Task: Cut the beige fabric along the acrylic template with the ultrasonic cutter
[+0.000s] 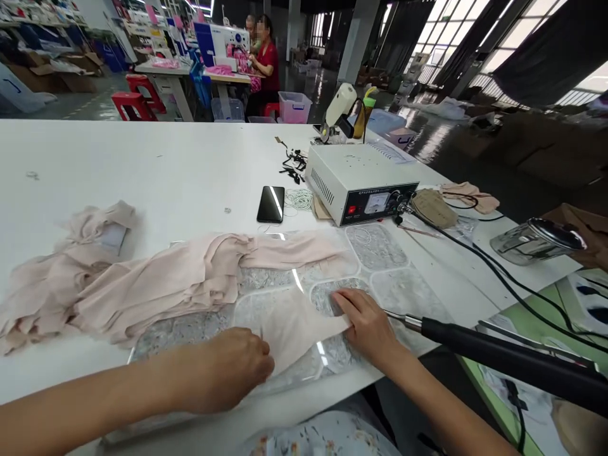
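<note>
A thin beige cloth (pixel 292 326) lies on the clear mat (pixel 403 291). Around it, the left hand (pixel 230 367) rests at 8 o'clock, fingers curled, their grip hidden; the right hand (pixel 369 326), at 3, clamps its fingers on the narrow end. The cloth stack (pixel 190 272) lies toward 10.

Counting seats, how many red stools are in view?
2 clearly, both upper left: a nearer stool, a farther stool. A red patch beneath the person in red may be another, partly hidden.
</note>
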{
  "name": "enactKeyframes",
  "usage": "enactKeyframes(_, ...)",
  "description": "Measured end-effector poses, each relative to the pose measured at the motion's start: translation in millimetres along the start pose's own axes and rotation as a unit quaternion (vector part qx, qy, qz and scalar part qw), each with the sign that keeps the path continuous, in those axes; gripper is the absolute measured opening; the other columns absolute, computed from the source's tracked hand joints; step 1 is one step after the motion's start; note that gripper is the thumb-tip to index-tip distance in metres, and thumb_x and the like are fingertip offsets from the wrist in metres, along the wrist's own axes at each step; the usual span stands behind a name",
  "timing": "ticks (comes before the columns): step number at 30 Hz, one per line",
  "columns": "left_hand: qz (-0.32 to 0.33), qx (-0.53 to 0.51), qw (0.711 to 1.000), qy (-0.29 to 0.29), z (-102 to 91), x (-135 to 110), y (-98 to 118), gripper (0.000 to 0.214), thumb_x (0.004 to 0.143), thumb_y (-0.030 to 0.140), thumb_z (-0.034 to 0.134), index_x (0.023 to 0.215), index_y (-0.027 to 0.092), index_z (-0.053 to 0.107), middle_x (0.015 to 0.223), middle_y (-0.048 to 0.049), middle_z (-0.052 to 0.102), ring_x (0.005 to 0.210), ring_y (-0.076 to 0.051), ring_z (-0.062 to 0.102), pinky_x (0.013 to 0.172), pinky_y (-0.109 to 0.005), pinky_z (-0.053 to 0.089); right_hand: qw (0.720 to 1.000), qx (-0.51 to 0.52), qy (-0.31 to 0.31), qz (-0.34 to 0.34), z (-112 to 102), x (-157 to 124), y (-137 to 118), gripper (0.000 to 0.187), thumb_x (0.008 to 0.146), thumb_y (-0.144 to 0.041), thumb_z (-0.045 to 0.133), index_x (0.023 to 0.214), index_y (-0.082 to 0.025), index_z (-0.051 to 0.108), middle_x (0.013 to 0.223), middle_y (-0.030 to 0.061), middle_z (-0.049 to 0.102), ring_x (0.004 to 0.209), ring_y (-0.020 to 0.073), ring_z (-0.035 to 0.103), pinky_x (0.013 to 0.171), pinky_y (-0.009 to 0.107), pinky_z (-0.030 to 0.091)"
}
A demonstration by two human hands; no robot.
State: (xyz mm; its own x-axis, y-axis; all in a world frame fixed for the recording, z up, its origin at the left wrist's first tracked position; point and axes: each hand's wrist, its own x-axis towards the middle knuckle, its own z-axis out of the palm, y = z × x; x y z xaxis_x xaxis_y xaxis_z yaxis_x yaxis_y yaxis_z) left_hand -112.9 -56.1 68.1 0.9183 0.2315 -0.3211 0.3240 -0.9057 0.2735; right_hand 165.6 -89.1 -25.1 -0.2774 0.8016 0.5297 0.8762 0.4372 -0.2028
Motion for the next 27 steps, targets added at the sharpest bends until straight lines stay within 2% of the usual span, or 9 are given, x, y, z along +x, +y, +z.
enactKeyframes(3,0.03,-0.017,0.999,0.022,-9.0,10,-2,0.022,0.086,0.013,0.061,0.065,0.016,0.058,0.061,0.0011,0.06,0.055,-0.014,0.056,0.058,-0.025,0.042,0.999,-0.003,0.02,0.036,-13,-7,1,0.053,0.076,0.005,0.039,0.12,-0.017,0.059,0.108,0.0129,0.066,0.102,0.0241,0.064,0.083,0.039,0.058)
enactKeyframes(6,0.063,0.007,0.992,0.106,-12.3,34,-7,0.02,0.091,0.013,0.053,0.073,0.016,0.061,0.068,-0.001,0.06,0.058,-0.014,0.055,0.06,-0.026,0.043,0.996,0.004,0.051,0.067,-30,-17,-5,0.047,0.083,-0.002,0.043,0.125,-0.02,0.056,0.113,0.0117,0.066,0.105,0.022,0.065,0.083,0.036,0.059)
enactKeyframes(10,0.175,0.054,0.964,0.191,-3.9,69,-15,0.028,0.098,0.011,0.038,0.113,0.012,0.061,0.107,-0.0106,0.066,0.101,-0.021,0.06,0.09,-0.034,0.047,0.978,0.069,0.109,0.167,-52,-51,-13,0.027,0.085,-0.012,0.052,0.104,-0.023,0.067,0.098,0.0068,0.071,0.092,0.0203,0.069,0.076,0.032,0.06)
enactKeyframes(12,0.221,0.066,0.953,0.196,3.1,81,-19,0.035,0.1,0.012,0.033,0.128,0.013,0.054,0.13,-0.011,0.058,0.126,-0.024,0.049,0.108,-0.041,0.037,0.937,0.138,0.124,0.296,-59,-73,-9,0.014,0.083,-0.023,0.059,0.089,-0.023,0.071,0.087,0.0061,0.073,0.08,0.0208,0.071,0.069,0.032,0.061)
enactKeyframes(14,0.23,0.063,0.955,0.177,9.0,88,-23,0.039,0.101,0.013,0.032,0.137,0.016,0.047,0.141,-0.0085,0.05,0.137,-0.024,0.037,0.115,-0.045,0.027,0.871,0.227,0.126,0.417,-64,-92,-1,0.016,0.081,-0.031,0.062,0.09,-0.021,0.072,0.077,0.0063,0.073,0.067,0.0206,0.07,0.061,0.032,0.06)
enactKeyframes(16,0.226,0.051,0.961,0.15,12.4,90,-25,0.042,0.1,0.013,0.033,0.141,0.017,0.041,0.145,-0.0072,0.045,0.14,-0.024,0.031,0.118,-0.046,0.022,0.802,0.308,0.174,0.482,-65,-102,8,0.022,0.076,-0.034,0.068,0.092,-0.02,0.071,0.082,0.0079,0.074,0.071,0.0221,0.07,0.066,0.036,0.061)
enactKeyframes(20,0.23,0.04,0.964,0.129,13.9,90,-28,0.044,0.1,0.012,0.033,0.144,0.015,0.037,0.146,-0.0081,0.042,0.142,-0.023,0.027,0.119,-0.046,0.022,0.703,0.401,0.326,0.489,-70,-92,16,0.053,0.069,-0.032,0.075,0.119,-0.025,0.06,0.118,0.0098,0.066,0.104,0.0266,0.065,0.093,0.049,0.052)
enactKeyframes(23,0.234,0.044,0.963,0.129,14.6,88,-28,0.043,0.101,0.014,0.033,0.144,0.013,0.036,0.147,-0.008,0.039,0.142,-0.023,0.026,0.119,-0.044,0.022,0.679,0.427,0.37,0.468,-74,-71,15,0.056,0.071,-0.031,0.072,0.124,-0.029,0.054,0.126,0.0073,0.058,0.107,0.0247,0.062,0.105,0.056,0.039)
enactKeyframes(27,0.229,0.052,0.963,0.129,15.9,87,-28,0.041,0.102,0.016,0.031,0.142,0.01,0.039,0.148,-0.0071,0.037,0.143,-0.023,0.024,0.12,-0.043,0.02,0.658,0.457,0.418,0.429,-73,-57,16,0.038,0.075,-0.03,0.064,0.113,-0.029,0.059,0.115,0.0039,0.059,0.099,0.0222,0.062,0.102,0.058,0.04)
